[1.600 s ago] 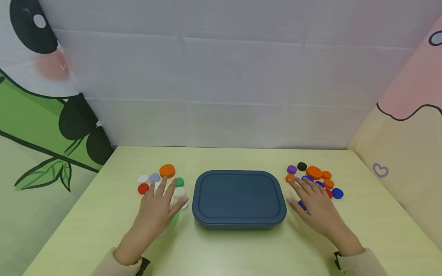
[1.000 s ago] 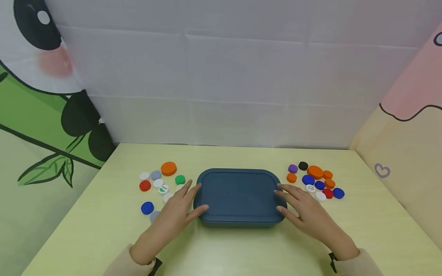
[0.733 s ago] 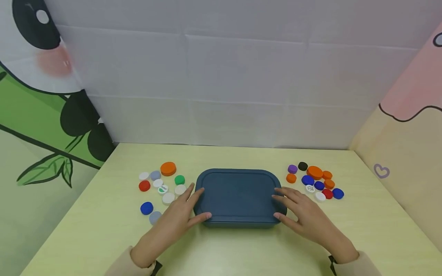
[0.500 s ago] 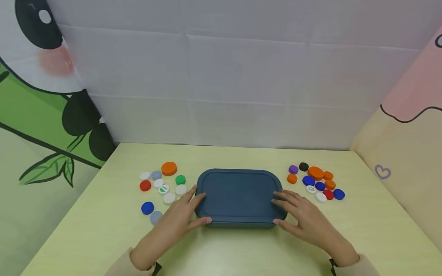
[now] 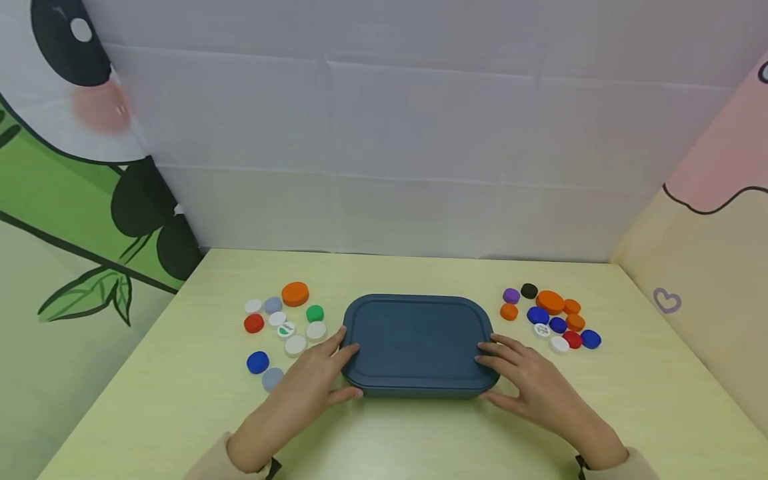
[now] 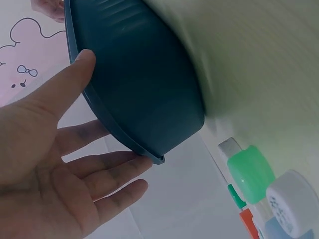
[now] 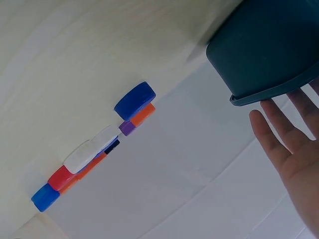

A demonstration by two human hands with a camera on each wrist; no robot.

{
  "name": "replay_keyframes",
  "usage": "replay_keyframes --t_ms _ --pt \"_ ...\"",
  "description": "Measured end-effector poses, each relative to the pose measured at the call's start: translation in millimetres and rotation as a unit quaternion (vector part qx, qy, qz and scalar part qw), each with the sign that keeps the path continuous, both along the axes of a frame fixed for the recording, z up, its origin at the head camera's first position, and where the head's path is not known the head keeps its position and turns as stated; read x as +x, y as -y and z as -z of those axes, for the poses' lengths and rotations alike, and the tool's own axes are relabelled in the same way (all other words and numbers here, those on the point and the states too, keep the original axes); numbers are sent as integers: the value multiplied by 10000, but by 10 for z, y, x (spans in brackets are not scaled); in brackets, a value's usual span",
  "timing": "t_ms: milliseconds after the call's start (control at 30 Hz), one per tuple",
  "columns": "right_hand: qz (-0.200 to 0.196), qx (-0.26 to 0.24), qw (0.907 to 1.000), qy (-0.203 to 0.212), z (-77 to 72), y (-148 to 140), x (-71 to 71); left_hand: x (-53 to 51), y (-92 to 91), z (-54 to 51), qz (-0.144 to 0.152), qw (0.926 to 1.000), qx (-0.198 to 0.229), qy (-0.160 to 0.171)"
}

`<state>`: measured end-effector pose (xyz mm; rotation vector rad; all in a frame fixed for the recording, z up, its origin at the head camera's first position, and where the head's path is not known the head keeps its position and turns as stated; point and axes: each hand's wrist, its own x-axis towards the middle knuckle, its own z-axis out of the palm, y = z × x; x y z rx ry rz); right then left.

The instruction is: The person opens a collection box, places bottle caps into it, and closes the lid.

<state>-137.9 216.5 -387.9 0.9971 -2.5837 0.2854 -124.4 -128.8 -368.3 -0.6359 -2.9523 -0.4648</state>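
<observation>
A dark blue rectangular box with a rounded-corner lid sits in the middle of the table. At its left end, my left hand rests its fingers on the lid rim. In the left wrist view the left thumb lies against the rim, over the box wall. My right hand touches the right end, fingertips on the lid and thumb at the near right corner. Its fingers look fairly straight in the right wrist view; the thumb is hidden there. The lid looks seated on the box.
Several bottle caps lie left of the box, among them an orange cap, a green cap and a blue cap. More caps lie right, including a large orange cap and a black cap. A pale wall covering stands behind.
Both hands have moved inward from above the cap groups to the box ends. Since then the thumbs have slid down toward the near lid edge. Box and caps have stayed put.
</observation>
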Motion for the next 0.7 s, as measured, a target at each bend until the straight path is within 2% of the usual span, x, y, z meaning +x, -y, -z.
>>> replay_keyframes --t_ms 333,700 --pt "-92 3 10000 -7 -48 -9 23 9 -7 -62 175 9980 -524 -311" --pt "-122 -178 9998 38 -58 -37 18 22 10 -137 247 9970 -676 -269"
